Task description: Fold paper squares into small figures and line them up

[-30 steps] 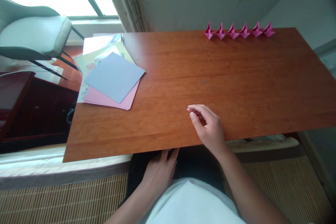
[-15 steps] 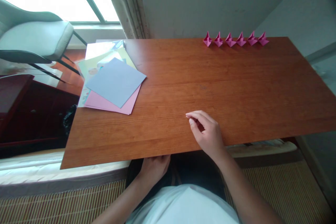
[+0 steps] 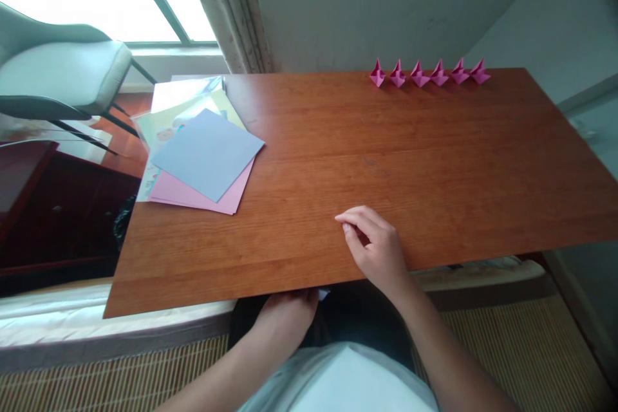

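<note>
My right hand rests on the wooden table near its front edge. Its thumb and fingers are curled together in a loose pinch, with nothing visible between them. Below the table's front edge, over my lap, is my left hand; its fingertips are hidden beneath the tabletop. A small pale bluish-white piece shows right beside those fingers, apparently held by them, but too little of it is visible to name.
At the table's left lie a light-blue square sheet, pink sheets beneath it and plastic-wrapped papers. Several folded pink paper figures stand in a row along the back edge. A chair stands beyond the left side.
My left hand has shifted slightly to the right and turned, and the pale piece has come into sight beside it. My right hand stays in nearly the same pose on the table.
</note>
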The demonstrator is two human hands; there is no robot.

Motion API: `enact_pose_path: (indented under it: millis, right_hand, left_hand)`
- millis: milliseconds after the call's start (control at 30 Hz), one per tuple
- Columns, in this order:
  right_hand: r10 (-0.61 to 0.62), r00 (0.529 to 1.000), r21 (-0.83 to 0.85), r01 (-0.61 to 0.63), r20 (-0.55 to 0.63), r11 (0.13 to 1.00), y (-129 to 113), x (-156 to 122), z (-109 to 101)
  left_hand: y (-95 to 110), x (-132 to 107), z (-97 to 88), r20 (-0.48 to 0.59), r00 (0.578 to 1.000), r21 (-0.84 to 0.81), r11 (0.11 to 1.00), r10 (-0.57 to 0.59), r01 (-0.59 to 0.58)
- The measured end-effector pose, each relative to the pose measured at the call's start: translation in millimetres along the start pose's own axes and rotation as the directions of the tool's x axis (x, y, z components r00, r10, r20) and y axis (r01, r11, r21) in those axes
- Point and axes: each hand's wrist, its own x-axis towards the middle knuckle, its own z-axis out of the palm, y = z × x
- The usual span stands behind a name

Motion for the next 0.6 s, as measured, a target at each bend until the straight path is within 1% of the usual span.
enact_pose_path:
  millis: [33, 67, 100, 133, 167, 200, 233, 267, 333, 367, 400, 433, 467, 533, 600]
  right_hand:
    - [0.003, 1.000, 0.009, -0.003, 0.004, 1.000, 0, 0, 0]
    - [0.012, 1.000, 0.022, -0.012, 0.008, 1.000, -1, 0, -1]
    - [0.026, 1.000, 0.040, -0.026, 0.013, 0.999, -2, 0, -1]
    - [0.044, 0.999, 0.065, -0.046, 0.019, 0.997, -3, 0, -2]
    - [0.068, 0.997, 0.099, -0.070, 0.023, 0.993, -3, 1, -3]
    - [0.097, 0.995, 0.146, -0.100, 0.030, 0.984, -4, 1, -5]
    - [0.131, 0.991, 0.206, -0.136, 0.039, 0.969, -5, 2, -6]
    - [0.167, 0.984, 0.279, -0.178, 0.062, 0.944, -5, 3, -8]
    - [0.228, 0.963, 0.442, -0.268, 0.141, 0.856, -3, 8, -10]
    - [0.245, 0.953, 0.513, -0.303, 0.179, 0.803, -2, 11, -11]
    - [0.250, 0.947, 0.569, -0.321, 0.202, 0.757, -1, 15, -12]
    - [0.247, 0.946, 0.605, -0.324, 0.210, 0.727, 0, 19, -13]
    - [0.242, 0.949, 0.619, -0.314, 0.200, 0.720, 2, 24, -14]
    - [0.218, 0.960, 0.589, -0.279, 0.174, 0.758, 4, 33, -15]
    - [0.184, 0.973, 0.538, -0.231, 0.142, 0.811, 5, 41, -16]
  left_hand:
    - [7, -12, -6.7, 0.080, 0.993, 0.046, 0.995, 0.084, -0.088]
    - [14, -24, -13.8, 0.096, 0.981, 0.045, 0.984, 0.169, -0.174]
    - [19, -34, -21.9, 0.047, 0.963, 0.017, 0.964, 0.264, -0.265]
    - [24, -42, -31.1, -0.058, 0.931, -0.032, 0.931, 0.361, -0.363]
    - [27, -46, -41.8, -0.194, 0.869, -0.084, 0.874, 0.456, -0.478]
    - [28, -46, -53.9, -0.298, 0.800, -0.136, 0.807, 0.521, -0.575]
    - [28, -42, -67.3, -0.448, 0.737, -0.181, 0.755, 0.507, -0.630]
    - [25, -34, -81.4, -0.518, 0.729, -0.232, 0.747, 0.447, -0.623]
    - [15, -8, -108.9, -0.467, 0.838, -0.372, 0.798, 0.282, -0.475]
    - [8, 7, -121.0, -0.452, 0.867, -0.423, 0.806, 0.209, -0.414]
    - [2, 23, -131.2, -0.441, 0.884, -0.447, 0.816, 0.155, -0.366]
    - [-4, 38, -139.2, -0.407, 0.900, -0.464, 0.814, 0.156, -0.351]
    - [-10, 52, -145.3, -0.374, 0.911, -0.488, 0.799, 0.173, -0.353]
    - [-19, 75, -152.1, -0.340, 0.924, -0.551, 0.759, 0.174, -0.345]
    - [-25, 91, -154.4, -0.298, 0.942, -0.643, 0.698, 0.153, -0.316]
